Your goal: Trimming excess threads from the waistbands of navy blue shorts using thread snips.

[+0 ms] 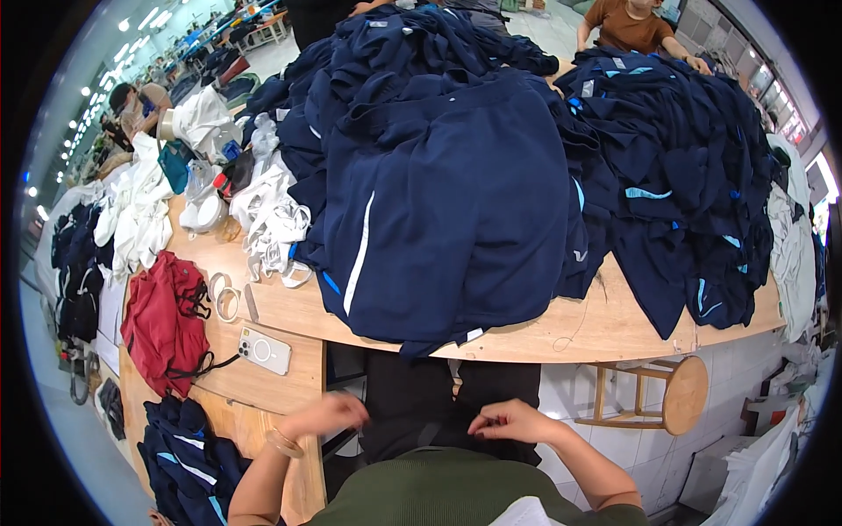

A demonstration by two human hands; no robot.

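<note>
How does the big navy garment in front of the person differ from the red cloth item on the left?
Colour: the navy garment is dark blue with a white stripe; the red cloth item has black cords.
Size: the navy garment looks much larger than the red cloth item.
Pose: the navy garment is spread out fairly flat, while the red cloth item lies crumpled.
Shared: both are fabric, and neither hand touches them.

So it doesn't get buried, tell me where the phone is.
In the head view, the phone lies on the wooden table at the person's left, just right of the red fabric, up and left of the left hand.
</note>
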